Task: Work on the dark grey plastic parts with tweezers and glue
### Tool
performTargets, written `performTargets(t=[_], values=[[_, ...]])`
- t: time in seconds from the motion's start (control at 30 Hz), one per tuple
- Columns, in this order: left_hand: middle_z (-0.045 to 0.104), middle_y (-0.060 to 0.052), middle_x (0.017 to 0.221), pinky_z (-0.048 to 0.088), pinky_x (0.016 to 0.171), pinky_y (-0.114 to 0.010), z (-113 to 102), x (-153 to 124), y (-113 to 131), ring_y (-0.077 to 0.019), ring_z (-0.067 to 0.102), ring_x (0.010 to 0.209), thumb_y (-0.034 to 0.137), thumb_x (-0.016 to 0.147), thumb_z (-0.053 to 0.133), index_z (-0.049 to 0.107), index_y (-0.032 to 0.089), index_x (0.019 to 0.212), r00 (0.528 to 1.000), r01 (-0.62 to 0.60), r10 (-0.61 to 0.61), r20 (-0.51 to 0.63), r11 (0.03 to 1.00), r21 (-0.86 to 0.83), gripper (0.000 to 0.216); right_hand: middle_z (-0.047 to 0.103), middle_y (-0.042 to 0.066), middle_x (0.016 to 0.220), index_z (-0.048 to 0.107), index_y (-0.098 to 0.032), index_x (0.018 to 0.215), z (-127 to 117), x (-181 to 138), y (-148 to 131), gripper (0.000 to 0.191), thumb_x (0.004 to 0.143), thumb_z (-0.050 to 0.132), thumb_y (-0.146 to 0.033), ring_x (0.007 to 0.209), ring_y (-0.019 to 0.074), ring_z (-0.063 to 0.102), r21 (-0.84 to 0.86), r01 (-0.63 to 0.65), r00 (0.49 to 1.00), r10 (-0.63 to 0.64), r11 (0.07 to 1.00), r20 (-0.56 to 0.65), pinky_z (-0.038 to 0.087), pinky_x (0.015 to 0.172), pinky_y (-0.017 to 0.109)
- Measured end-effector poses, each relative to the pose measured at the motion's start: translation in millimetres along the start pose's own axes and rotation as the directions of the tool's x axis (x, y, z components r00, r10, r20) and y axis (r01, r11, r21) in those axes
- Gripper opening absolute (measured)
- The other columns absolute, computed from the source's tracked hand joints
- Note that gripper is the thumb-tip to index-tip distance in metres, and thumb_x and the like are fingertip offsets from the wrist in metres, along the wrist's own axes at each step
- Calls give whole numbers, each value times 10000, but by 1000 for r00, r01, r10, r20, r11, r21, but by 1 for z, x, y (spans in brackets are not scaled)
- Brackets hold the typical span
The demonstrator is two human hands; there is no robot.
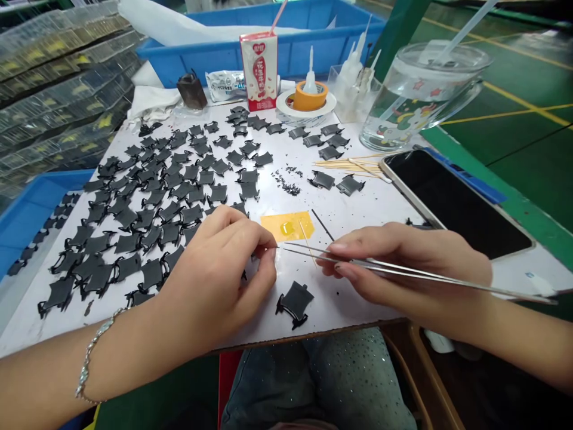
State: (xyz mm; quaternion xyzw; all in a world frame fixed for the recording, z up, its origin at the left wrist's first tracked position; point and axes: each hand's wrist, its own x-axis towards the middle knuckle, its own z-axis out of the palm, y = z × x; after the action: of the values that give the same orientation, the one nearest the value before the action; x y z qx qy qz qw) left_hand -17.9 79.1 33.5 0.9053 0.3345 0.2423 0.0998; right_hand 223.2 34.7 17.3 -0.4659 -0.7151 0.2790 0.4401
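Observation:
My left hand (224,272) is curled in a pinch over the white board (358,209), fingertips closed on something small that I cannot make out. My right hand (403,263) grips long metal tweezers (380,269) whose tips point left, reaching the left fingertips. A single black plastic part (295,301) lies just below the tweezers near the board's front edge. A yellow tape patch with a glue drop (287,226) sits just beyond the hands. Several black parts (147,203) cover the board's left half.
A phone (452,200) lies at the right. A glass jar (421,92), tape rolls (310,95), a drink carton (259,70) and blue bins (295,42) stand at the back. Wooden sticks (349,164) lie near the jar. Stacked clear trays (58,89) are at the left.

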Motion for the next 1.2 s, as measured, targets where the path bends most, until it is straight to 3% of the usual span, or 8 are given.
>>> performTargets(t=[0.23,0.4,1.2], values=[[606,-45,787,428,733,-317,3,-2,-2,-197,513,830,102,940,544,613,106,876,992,-122,124,-40,991,49,95,817,-47,918,715,-303,988,-2,3,2,146,854,740,-249,784,140,783,-62,67,991,-59,996,116,603,711,208],[610,-37,779,427,729,-299,4,-1,-3,-185,511,826,99,937,551,617,98,868,991,-123,124,-44,992,38,96,814,-59,926,708,-313,994,-2,2,4,154,861,730,-238,792,132,779,-56,66,989,-58,996,139,592,717,203],[620,-54,759,466,724,-351,7,-3,-4,-234,535,808,113,931,574,625,104,859,983,-175,181,-37,976,130,89,808,-61,874,710,-280,958,-2,3,2,92,873,719,-246,746,114,769,-93,66,990,-54,993,131,578,663,195]])
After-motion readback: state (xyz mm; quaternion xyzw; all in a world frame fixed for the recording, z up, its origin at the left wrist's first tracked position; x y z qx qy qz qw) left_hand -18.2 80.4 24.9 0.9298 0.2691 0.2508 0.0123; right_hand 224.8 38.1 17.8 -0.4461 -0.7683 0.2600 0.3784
